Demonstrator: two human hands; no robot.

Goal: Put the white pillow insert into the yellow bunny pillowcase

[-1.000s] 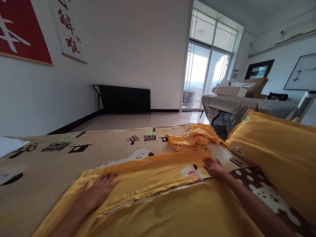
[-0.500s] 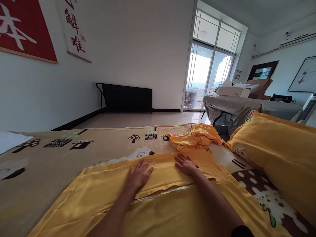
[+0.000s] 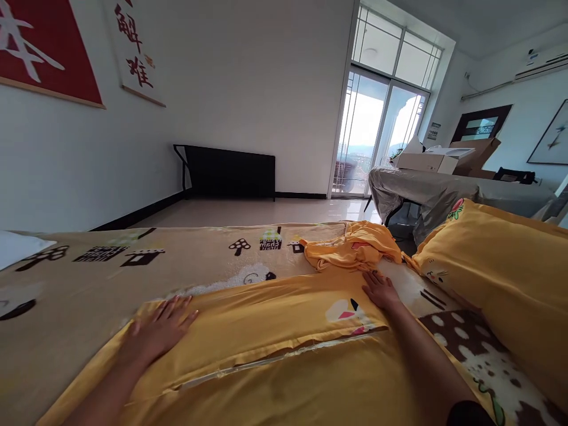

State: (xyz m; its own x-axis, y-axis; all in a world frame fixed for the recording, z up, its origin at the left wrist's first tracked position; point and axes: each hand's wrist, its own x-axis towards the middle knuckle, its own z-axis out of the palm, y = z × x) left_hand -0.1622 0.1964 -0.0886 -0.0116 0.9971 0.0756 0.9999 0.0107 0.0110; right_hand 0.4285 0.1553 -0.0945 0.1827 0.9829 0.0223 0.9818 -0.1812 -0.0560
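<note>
A yellow pillowcase (image 3: 266, 313) lies spread flat in front of me, with a long slit edged by a pale strip, maybe a zipper, running across it. A printed white animal face shows near its right end. My left hand (image 3: 160, 331) rests palm down on its far left corner, fingers spread. At the far right corner my right hand (image 3: 382, 291) lies flat on the cloth, fingers stretched out, close to a crumpled orange cloth (image 3: 355, 245). Neither hand grips anything.
Beneath is a beige patterned blanket (image 3: 195, 254). A plump yellow pillow (image 3: 501, 260) leans at the right, and a white item (image 3: 22, 247) lies at the left edge. Beyond stand a plastic-covered table (image 3: 426, 183) with boxes and a black folded panel (image 3: 231, 171) against the wall.
My hands have slid apart over the pillowcase, the left one to the left corner and the right one to the right. The printed animal face is now uncovered.
</note>
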